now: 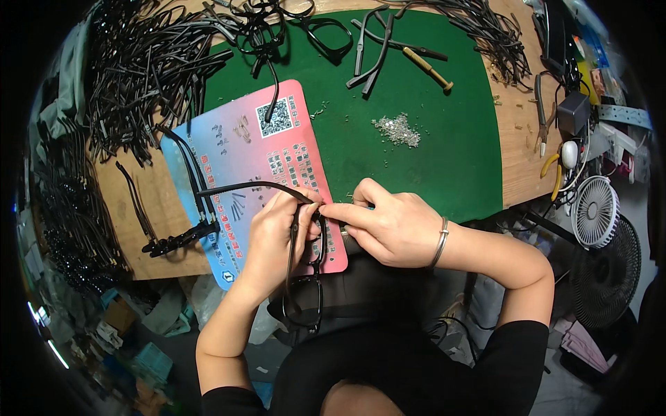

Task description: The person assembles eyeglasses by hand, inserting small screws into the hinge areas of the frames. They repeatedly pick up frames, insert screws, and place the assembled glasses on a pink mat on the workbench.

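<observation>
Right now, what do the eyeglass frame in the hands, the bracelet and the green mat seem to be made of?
Eyeglass frame: looks like matte black plastic, thin rims with little shine; metal cannot be ruled out.
Bracelet: silvery metal, judging by its bright glint on the right wrist.
Green mat: probably felt or soft rubber, flat, dull and free of reflections.

Even, bright overhead light on the table (517,173); soft shadows only. Centre sharp. Strong fisheye bending and dark vignette toward the table's far corners.

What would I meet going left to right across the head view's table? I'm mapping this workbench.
Heap of black temple arms → pink-and-blue card → small pile of clear bits → pliers → white fan.
</observation>
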Demonstrator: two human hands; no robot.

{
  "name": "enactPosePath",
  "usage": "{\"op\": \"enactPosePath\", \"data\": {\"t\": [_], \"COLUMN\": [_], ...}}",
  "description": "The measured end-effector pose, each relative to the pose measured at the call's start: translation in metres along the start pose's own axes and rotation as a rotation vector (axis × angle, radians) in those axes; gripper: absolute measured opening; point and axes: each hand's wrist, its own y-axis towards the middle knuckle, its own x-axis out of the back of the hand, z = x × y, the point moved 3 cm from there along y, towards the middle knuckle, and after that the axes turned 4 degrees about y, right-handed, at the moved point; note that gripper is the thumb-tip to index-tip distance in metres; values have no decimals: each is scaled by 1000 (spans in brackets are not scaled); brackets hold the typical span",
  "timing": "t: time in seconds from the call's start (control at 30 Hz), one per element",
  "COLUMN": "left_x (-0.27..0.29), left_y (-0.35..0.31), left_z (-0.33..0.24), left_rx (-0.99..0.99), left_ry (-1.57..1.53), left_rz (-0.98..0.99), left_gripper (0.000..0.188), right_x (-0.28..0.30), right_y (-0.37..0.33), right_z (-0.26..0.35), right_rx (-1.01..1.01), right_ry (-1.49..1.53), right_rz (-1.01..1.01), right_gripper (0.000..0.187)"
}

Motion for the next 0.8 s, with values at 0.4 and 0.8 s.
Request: {"op": "enactPosePath", "data": {"t": [0.4, 0.8], "left_x": [-7, -10], "left_y": [-4, -7], "left_z": [0, 2], "left_rx": [-120, -149], "left_ry": [111, 117], "left_rz": [-150, -198], "left_gripper": [5, 6], "right_x": [8, 4], "right_y": [7, 14], "right_z": [6, 0], "right_rx": [195, 234], "right_ry": [-340, -312], "right_rz": [46, 31], "right_gripper": [34, 33]}}
